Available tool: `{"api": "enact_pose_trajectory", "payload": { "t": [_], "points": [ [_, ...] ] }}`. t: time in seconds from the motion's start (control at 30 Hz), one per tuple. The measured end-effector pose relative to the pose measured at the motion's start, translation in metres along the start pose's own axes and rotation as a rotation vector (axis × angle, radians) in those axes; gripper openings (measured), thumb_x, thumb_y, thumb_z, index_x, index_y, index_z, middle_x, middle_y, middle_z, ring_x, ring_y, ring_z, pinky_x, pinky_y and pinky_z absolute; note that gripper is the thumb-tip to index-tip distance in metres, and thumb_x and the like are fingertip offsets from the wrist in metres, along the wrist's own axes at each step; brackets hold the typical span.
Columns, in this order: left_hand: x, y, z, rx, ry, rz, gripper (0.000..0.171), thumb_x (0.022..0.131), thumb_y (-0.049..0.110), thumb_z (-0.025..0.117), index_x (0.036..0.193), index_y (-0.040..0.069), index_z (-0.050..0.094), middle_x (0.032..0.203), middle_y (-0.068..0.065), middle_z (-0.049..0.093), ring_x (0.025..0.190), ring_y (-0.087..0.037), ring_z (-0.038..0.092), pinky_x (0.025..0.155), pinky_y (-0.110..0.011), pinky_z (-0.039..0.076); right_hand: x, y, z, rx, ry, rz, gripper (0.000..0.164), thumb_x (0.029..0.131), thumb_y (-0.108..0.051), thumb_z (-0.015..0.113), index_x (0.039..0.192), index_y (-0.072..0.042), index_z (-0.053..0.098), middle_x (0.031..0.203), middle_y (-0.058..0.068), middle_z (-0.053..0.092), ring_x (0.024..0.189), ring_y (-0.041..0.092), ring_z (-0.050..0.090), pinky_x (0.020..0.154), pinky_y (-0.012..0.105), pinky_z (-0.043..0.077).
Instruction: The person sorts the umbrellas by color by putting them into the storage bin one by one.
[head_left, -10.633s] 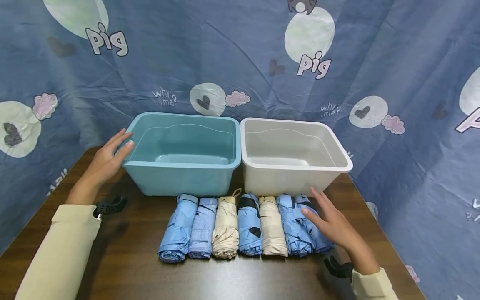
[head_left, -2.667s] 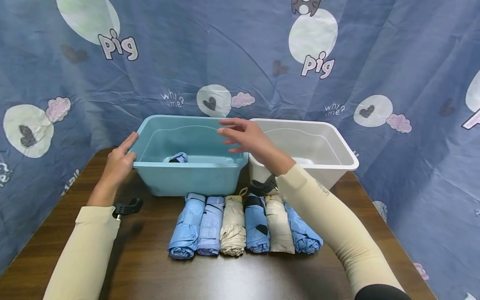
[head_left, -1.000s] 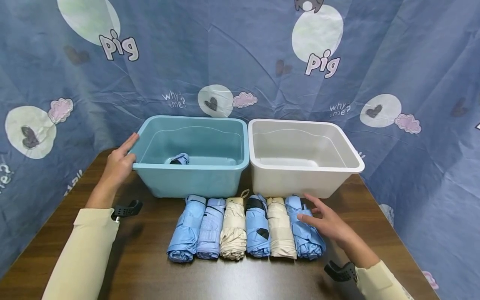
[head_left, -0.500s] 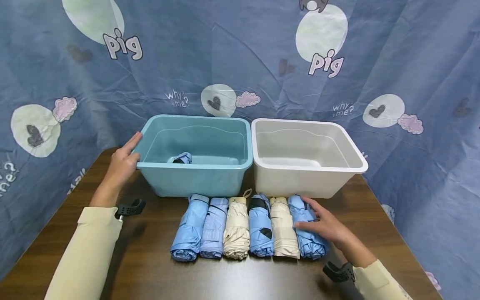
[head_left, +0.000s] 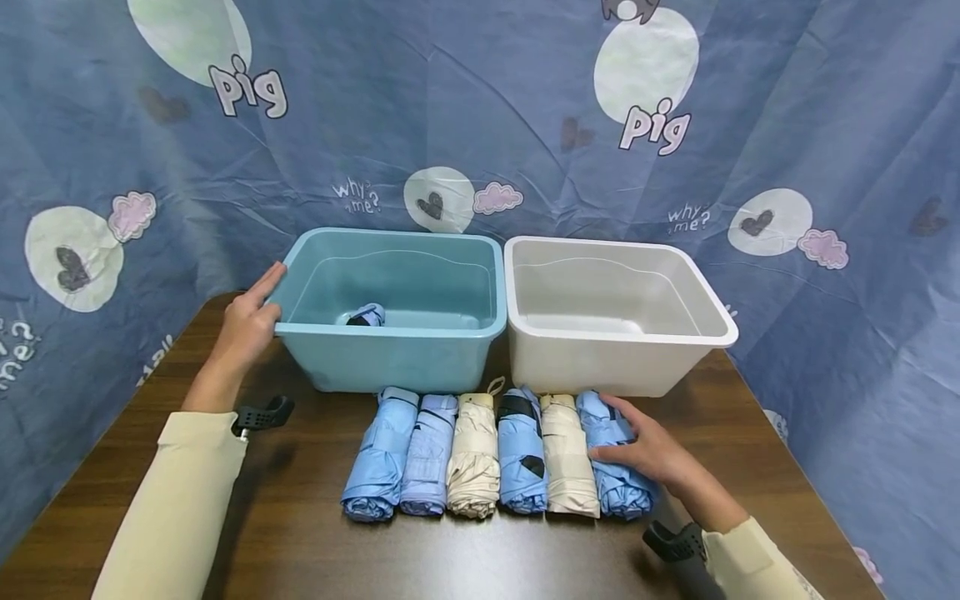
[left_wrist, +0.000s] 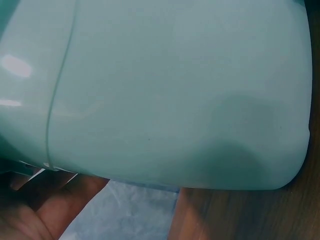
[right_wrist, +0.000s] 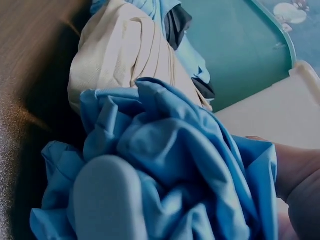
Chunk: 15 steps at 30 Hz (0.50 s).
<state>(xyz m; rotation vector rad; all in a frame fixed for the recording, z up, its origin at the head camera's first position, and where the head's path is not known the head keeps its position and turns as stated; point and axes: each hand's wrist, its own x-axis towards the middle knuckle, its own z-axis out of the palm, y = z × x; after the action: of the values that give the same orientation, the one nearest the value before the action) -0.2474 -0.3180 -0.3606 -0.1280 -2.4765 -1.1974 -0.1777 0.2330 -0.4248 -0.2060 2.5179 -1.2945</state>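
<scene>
At the left end of the teal bin [head_left: 390, 358], my left hand [head_left: 247, 323] holds the rim, its fingertips partly hidden there. My right hand [head_left: 651, 450] grips the blue folding umbrella [head_left: 611, 467] at the right end of a row, thumb on its near left side and fingers over its far right side. In the right wrist view that umbrella's crumpled fabric and pale blue handle [right_wrist: 107, 200] fill the foreground. Beside it lies a beige folding umbrella [head_left: 567, 458], then more blue and beige ones leftward. One blue umbrella [head_left: 367, 315] with a black part rests inside the teal bin.
A white bin [head_left: 592, 362] stands against the teal bin's right side, and no object shows inside it. Both are on a brown wooden table [head_left: 480, 558], just behind the umbrella row. A patterned blue cloth [head_left: 525, 108] hangs behind.
Earlier, one umbrella went from the row's right end into the teal bin. Since a second ago my right hand has closed in on the rightmost blue umbrella. The left hand keeps its place.
</scene>
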Motion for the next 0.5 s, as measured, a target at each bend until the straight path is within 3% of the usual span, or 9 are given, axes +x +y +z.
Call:
{"api": "enact_pose_trajectory", "payload": {
  "t": [0.27,0.5],
  "points": [
    [-0.0012,0.0004,-0.0004,0.011,0.003,0.011,0.063,0.088,0.003,0.034,0.15,0.012,0.034,0.155,-0.007,0.029,0.143,-0.025,0.023,0.111,-0.037,0.021,0.0021,0.0033,-0.0024,0.054,0.028,0.051,0.085,0.077,-0.02,0.079,0.149,-0.015,0.034,0.106,0.025,0.049,0.088,0.029,0.058,0.068,0.038,0.051],
    [-0.0002,0.0007,0.0001,0.004,0.012,0.011,0.063,0.088,0.004,0.035,0.15,0.012,0.035,0.155,-0.007,0.03,0.142,-0.021,0.024,0.108,-0.027,0.02,-0.0003,0.0033,-0.0078,0.125,0.05,0.041,0.085,0.077,-0.015,0.077,0.149,-0.014,0.033,0.11,0.029,0.049,0.088,0.031,0.059,0.068,0.04,0.053]
  ]
}}
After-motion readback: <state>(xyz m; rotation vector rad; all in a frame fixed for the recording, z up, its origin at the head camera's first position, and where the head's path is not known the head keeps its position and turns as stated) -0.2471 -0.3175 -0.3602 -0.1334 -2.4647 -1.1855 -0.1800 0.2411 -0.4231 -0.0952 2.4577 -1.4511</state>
